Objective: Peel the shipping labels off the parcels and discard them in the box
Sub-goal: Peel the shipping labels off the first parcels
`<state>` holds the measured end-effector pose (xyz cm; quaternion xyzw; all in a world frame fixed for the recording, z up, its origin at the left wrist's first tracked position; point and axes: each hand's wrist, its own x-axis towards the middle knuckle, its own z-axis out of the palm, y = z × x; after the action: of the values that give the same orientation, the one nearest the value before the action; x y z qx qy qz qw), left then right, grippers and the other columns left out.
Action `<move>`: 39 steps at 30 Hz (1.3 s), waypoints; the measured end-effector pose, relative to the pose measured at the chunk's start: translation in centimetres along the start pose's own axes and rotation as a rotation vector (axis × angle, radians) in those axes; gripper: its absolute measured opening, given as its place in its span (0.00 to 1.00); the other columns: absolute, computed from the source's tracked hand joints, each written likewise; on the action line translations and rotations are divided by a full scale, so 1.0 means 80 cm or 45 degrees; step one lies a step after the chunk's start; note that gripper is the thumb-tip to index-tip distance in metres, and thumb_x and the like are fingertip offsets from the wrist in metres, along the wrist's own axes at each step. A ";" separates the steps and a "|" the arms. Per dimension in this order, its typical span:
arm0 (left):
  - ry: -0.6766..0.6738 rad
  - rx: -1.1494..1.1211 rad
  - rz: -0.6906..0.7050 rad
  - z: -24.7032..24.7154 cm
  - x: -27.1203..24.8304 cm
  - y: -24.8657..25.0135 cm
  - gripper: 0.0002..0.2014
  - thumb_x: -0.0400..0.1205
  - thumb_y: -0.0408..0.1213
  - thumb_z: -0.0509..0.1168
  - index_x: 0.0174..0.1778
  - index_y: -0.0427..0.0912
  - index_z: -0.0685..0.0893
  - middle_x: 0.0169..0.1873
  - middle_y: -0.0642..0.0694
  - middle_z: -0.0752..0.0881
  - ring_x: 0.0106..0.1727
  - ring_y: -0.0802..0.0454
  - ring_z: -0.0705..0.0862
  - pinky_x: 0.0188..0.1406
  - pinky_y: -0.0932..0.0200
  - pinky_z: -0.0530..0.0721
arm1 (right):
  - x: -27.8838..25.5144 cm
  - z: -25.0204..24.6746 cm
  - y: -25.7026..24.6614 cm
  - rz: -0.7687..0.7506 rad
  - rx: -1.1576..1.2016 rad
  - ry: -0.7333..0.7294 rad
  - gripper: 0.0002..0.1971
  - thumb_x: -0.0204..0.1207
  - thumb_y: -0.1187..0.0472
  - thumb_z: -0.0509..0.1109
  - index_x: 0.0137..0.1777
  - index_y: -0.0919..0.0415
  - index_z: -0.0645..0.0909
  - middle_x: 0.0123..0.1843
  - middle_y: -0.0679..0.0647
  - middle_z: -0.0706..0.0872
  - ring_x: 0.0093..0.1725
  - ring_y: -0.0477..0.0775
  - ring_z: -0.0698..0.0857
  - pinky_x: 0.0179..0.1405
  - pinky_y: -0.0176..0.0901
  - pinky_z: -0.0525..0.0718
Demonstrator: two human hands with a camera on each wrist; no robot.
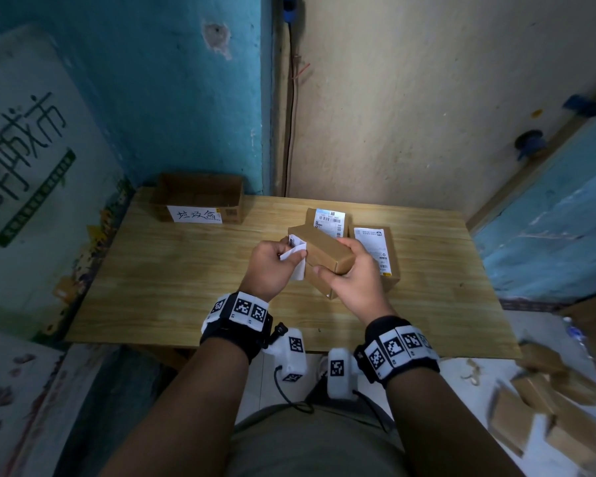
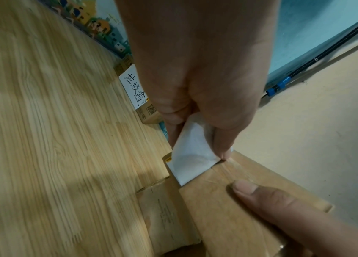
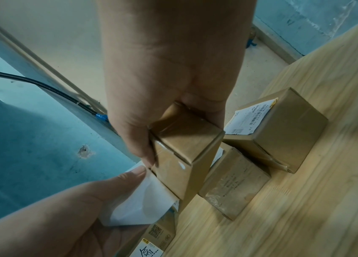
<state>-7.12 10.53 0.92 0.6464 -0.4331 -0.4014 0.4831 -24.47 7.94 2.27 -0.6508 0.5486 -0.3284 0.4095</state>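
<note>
My right hand (image 1: 350, 273) grips a small brown cardboard parcel (image 1: 324, 247) held above the table, thumb on its top face (image 2: 259, 193). My left hand (image 1: 272, 266) pinches a white shipping label (image 1: 295, 256) that is partly lifted off the parcel's left end; the label (image 2: 192, 156) curls back, one edge still stuck to the cardboard. The right wrist view has the parcel (image 3: 187, 156) in my fingers and the label (image 3: 143, 200) under my left thumb. An open brown discard box (image 1: 200, 201) with a handwritten white sign stands at the table's far left.
Three more parcels lie on the wooden table (image 1: 172, 290) behind and under my hands: two with labels (image 1: 329, 220) (image 1: 374, 251), and one bare (image 3: 233, 182). Several cardboard boxes (image 1: 544, 407) lie on the floor at right. Walls close in behind the table.
</note>
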 end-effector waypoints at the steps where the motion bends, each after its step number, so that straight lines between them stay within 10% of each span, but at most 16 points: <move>1: 0.002 -0.003 0.000 0.001 0.000 -0.001 0.08 0.82 0.35 0.71 0.44 0.35 0.93 0.41 0.46 0.93 0.46 0.57 0.90 0.50 0.59 0.86 | 0.000 0.000 0.000 0.002 0.005 -0.001 0.34 0.69 0.64 0.84 0.75 0.60 0.77 0.52 0.45 0.87 0.50 0.37 0.86 0.41 0.15 0.77; 4: -0.001 -0.004 -0.004 0.002 0.001 -0.003 0.07 0.82 0.34 0.71 0.43 0.37 0.93 0.37 0.57 0.89 0.39 0.78 0.84 0.48 0.68 0.83 | 0.000 -0.001 0.001 0.006 0.004 0.001 0.34 0.69 0.64 0.84 0.74 0.60 0.77 0.54 0.46 0.87 0.48 0.32 0.84 0.41 0.15 0.77; 9: -0.004 -0.008 0.005 0.002 0.001 0.000 0.08 0.82 0.35 0.71 0.46 0.35 0.93 0.42 0.45 0.93 0.43 0.60 0.89 0.45 0.68 0.83 | -0.001 -0.001 0.003 0.014 -0.010 0.015 0.33 0.70 0.64 0.84 0.75 0.59 0.77 0.55 0.46 0.87 0.48 0.28 0.82 0.40 0.16 0.78; 20: -0.009 -0.067 -0.043 0.000 -0.002 0.002 0.10 0.82 0.35 0.71 0.43 0.31 0.93 0.41 0.44 0.93 0.42 0.60 0.88 0.41 0.70 0.81 | -0.006 -0.002 0.004 0.020 -0.003 0.051 0.34 0.70 0.61 0.85 0.76 0.59 0.77 0.55 0.47 0.88 0.52 0.43 0.86 0.47 0.20 0.80; 24: -0.021 -0.121 -0.049 0.000 -0.002 0.004 0.09 0.82 0.33 0.71 0.42 0.31 0.92 0.45 0.44 0.93 0.47 0.65 0.88 0.43 0.71 0.82 | -0.008 -0.001 0.005 0.010 -0.003 0.088 0.36 0.69 0.59 0.85 0.76 0.59 0.76 0.60 0.51 0.89 0.59 0.48 0.87 0.62 0.44 0.86; 33: -0.065 -0.187 -0.053 -0.003 -0.001 0.006 0.08 0.83 0.31 0.70 0.46 0.30 0.92 0.52 0.54 0.90 0.52 0.76 0.84 0.47 0.76 0.82 | -0.010 -0.003 0.007 0.030 0.020 0.111 0.33 0.70 0.60 0.84 0.75 0.61 0.78 0.56 0.46 0.87 0.49 0.37 0.85 0.43 0.15 0.78; 39: -0.064 -0.213 -0.041 -0.005 -0.003 0.006 0.09 0.83 0.30 0.69 0.47 0.25 0.91 0.53 0.53 0.89 0.49 0.80 0.84 0.44 0.79 0.81 | -0.011 -0.001 0.004 0.022 0.029 0.114 0.35 0.71 0.60 0.84 0.77 0.61 0.76 0.56 0.47 0.87 0.55 0.45 0.87 0.55 0.34 0.85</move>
<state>-6.91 10.82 1.50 0.6006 -0.3997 -0.4599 0.5178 -24.84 8.76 2.00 -0.6260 0.5682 -0.3596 0.3948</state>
